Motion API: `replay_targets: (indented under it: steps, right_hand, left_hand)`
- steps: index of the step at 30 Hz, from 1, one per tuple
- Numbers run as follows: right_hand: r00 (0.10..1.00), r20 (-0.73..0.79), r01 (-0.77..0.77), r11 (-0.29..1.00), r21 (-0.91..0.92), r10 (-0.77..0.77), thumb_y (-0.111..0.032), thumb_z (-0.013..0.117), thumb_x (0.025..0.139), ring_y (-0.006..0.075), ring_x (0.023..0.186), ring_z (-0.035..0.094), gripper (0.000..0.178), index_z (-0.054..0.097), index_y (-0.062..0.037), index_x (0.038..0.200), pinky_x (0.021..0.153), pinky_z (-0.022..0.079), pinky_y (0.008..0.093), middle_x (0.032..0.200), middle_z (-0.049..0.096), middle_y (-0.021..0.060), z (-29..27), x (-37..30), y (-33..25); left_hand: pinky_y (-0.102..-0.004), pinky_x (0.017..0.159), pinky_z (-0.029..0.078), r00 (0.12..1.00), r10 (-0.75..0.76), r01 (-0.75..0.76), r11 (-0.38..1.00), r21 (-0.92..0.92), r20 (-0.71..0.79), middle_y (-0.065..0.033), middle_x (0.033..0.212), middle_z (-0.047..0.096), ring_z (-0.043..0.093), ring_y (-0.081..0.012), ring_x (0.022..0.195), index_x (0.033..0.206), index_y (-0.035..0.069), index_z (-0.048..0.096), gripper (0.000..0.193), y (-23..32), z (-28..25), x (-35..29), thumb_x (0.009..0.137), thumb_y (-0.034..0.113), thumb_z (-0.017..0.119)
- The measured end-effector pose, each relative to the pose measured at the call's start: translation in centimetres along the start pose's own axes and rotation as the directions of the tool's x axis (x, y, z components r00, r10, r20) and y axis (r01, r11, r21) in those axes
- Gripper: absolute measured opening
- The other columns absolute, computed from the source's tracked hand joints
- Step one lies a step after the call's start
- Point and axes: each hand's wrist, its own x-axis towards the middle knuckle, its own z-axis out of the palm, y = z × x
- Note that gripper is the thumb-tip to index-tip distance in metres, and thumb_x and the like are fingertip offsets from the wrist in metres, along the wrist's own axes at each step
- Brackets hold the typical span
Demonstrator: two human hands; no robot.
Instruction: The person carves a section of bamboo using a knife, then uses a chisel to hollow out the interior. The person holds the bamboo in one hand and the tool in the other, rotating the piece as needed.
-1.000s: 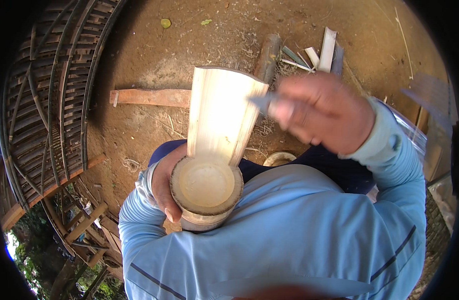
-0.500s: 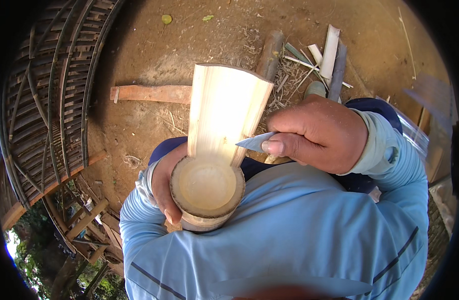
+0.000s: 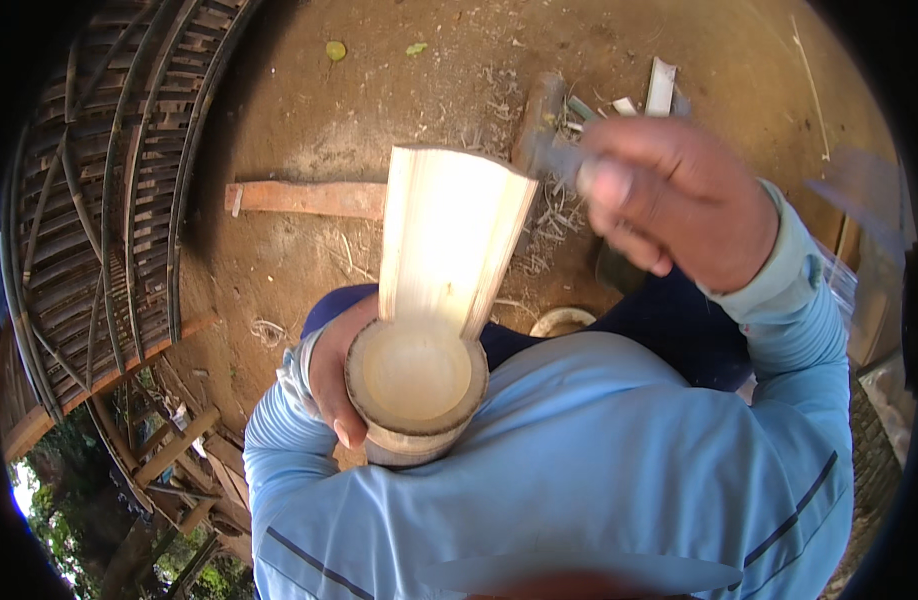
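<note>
1. Fingers of the left hand (image 3: 337,368) grip the bamboo cup (image 3: 415,375) before the blue shirt (image 3: 579,450).
2. Right hand (image 3: 679,205), fingers bent, pinches a motion-blurred blade (image 3: 556,158) near the cup's tall slab (image 3: 454,240).
3. Beyond, a reddish plank (image 3: 309,198) lies on bare earth (image 3: 309,110).

Slatted frame (image 3: 114,190) along the left edge of the ground (image 3: 289,110); rightward, plank (image 3: 314,198), log (image 3: 540,122), split pieces (image 3: 661,85); container (image 3: 424,370) nearer than the plank, left hand (image 3: 337,368) at its left, right hand (image 3: 684,205) to its right

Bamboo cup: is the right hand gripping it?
No, the left hand grips the left side of the bamboo cup, and the right hand is apart from it.
</note>
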Motion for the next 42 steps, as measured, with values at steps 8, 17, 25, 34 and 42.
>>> replay_targets:
  steps: [8, 17, 25, 34, 42]
  right_hand:
    - [0.966, 0.256, 0.085, 0.964, -0.253, -0.018, -0.031, 0.049, 0.104, 0.0168, 0.051, 0.056, 0.039, 0.056, -0.0024, 0.079, 0.049, 0.042, 0.0334, 0.056, 0.052, 0.0054, 1.7, 0.3, 1.5]
    - [0.997, -0.063, -0.036, 0.999, 0.013, 0.037, -0.038, 0.048, 0.104, 0.0063, 0.04, 0.04, 0.04, 0.054, -0.0055, 0.08, 0.04, 0.033, 0.0224, 0.052, 0.046, -0.0017, -1.1, 0.8, 0.4]
    - [0.944, 0.33, 0.072, 0.974, -0.216, 0.003, -0.035, 0.051, 0.103, 0.0243, 0.053, 0.053, 0.042, 0.055, -0.0012, 0.079, 0.054, 0.041, 0.04, 0.058, 0.053, 0.0098, 1.4, 0.4, 1.5]
    - [0.947, 0.32, 0.107, 0.962, -0.249, -0.023, -0.036, 0.05, 0.103, 0.0311, 0.053, 0.047, 0.043, 0.054, 0.0001, 0.078, 0.055, 0.039, 0.0433, 0.06, 0.047, 0.016, 1.7, 0.8, 1.5]
    - [0.974, 0.223, 0.062, 0.994, -0.093, -0.04, -0.037, 0.049, 0.104, 0.0147, 0.049, 0.046, 0.043, 0.055, -0.0026, 0.079, 0.048, 0.038, 0.0332, 0.056, 0.047, 0.0051, 1.2, 0.8, 1.0]
  left_hand:
    - [-0.0488, 0.086, 0.055, 0.997, -0.047, 0.046, 0.999, -0.03, -0.054, -0.0372, 0.126, 0.049, 0.061, -0.0445, 0.108, 0.147, -0.011, 0.016, 0.141, 0.2, 0.0, -0.3, 0.044, 0.035, 0.1]
    - [-0.0433, 0.095, 0.047, 0.994, -0.074, 0.062, 0.988, -0.144, -0.079, -0.0274, 0.13, 0.051, 0.058, -0.0331, 0.115, 0.146, -0.011, 0.021, 0.125, 1.2, 1.2, 1.0, 0.056, 0.03, 0.096]
    - [-0.0457, 0.088, 0.05, 0.987, -0.072, 0.028, 0.955, -0.296, -0.141, -0.0317, 0.121, 0.054, 0.061, -0.0378, 0.108, 0.144, -0.01, 0.024, 0.124, 1.4, 2.6, 2.9, 0.053, 0.032, 0.097]
    - [-0.0475, 0.088, 0.05, 0.993, -0.03, -0.006, 0.955, -0.295, -0.117, -0.032, 0.12, 0.054, 0.061, -0.0394, 0.108, 0.144, -0.01, 0.025, 0.124, 1.3, 2.2, 2.8, 0.053, 0.034, 0.097]
    - [-0.0464, 0.089, 0.05, 0.984, -0.091, 0.046, 0.959, -0.278, -0.151, -0.031, 0.121, 0.055, 0.06, -0.0378, 0.11, 0.144, -0.009, 0.026, 0.122, 2.0, 2.3, 2.4, 0.055, 0.036, 0.096]
